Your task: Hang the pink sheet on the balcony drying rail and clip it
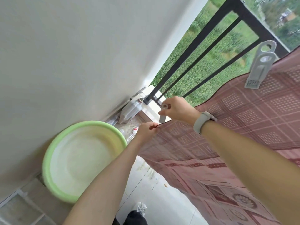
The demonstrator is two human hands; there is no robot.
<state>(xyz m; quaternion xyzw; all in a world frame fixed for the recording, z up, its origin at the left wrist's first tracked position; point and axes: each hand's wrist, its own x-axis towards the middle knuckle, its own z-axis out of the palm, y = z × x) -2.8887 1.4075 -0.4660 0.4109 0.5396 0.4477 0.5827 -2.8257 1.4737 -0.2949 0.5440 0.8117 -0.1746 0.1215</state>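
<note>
Pinching the pink sheet (pixel 227 127) corner was the left hand (pixel 146 129); right hand (pixel 176 109) gripped a grey clip (pixel 163 113) just above it. Risk, imo: clip bites only the thin hem & slips off, or corner drops w/ a loosened pinch.

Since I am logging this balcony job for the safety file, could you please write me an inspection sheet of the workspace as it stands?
Surface: pale tiled balcony floor, small specks of debris on it.
Job's things: pink chequered sheet draped over the black metal railing; one large grey plastic clip already on its top edge; a second grey clip at the sheet's corner.
Clutter: round green plastic basin against the wall; clear plastic bottles in the corner.
Grippers: left hand pinches the sheet's corner; right hand grips the second clip.
Cables: nothing seen.
Surroundings: white wall; green field beyond the railing.
</note>
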